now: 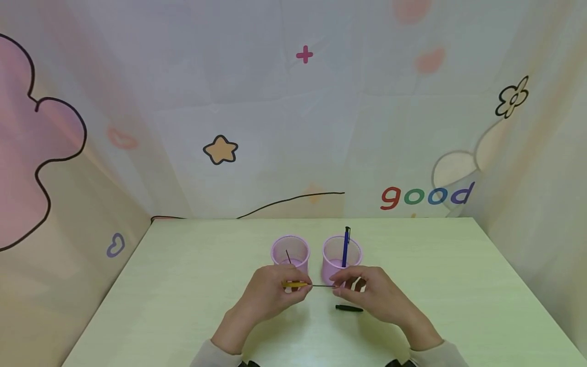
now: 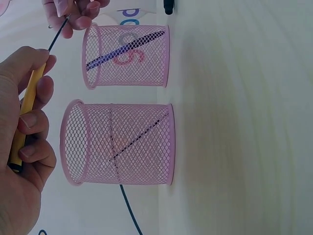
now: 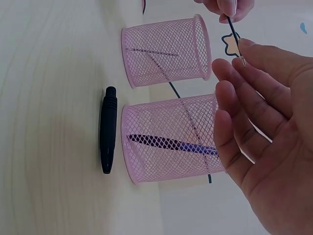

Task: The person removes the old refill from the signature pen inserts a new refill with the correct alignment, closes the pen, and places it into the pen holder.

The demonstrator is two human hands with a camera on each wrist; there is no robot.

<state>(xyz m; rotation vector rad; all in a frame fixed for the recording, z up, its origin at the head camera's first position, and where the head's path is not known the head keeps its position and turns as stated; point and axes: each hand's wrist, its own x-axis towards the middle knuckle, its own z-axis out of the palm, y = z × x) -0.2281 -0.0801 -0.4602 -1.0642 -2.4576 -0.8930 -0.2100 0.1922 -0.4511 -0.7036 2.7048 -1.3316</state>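
Observation:
My left hand (image 1: 270, 293) grips a yellow pen barrel (image 2: 30, 100) with a black end. A thin dark refill (image 1: 323, 286) sticks out of the barrel toward the right. Thumb and fingertips of my right hand (image 1: 373, 290) pinch the refill's pale tip, seen close up in the right wrist view. On the table below the right hand lies a black pen grip section (image 3: 108, 129). Just beyond the hands stand two pink mesh pen cups. A thin dark refill (image 1: 288, 256) leans in the left cup (image 2: 117, 142); a blue pen (image 1: 346, 247) leans in the right cup (image 3: 171, 110).
The pale wooden table (image 1: 183, 285) ends at a printed curtain (image 1: 275, 127) behind the cups, and curtains hang at both sides. The two cups stand close together, a narrow gap between them.

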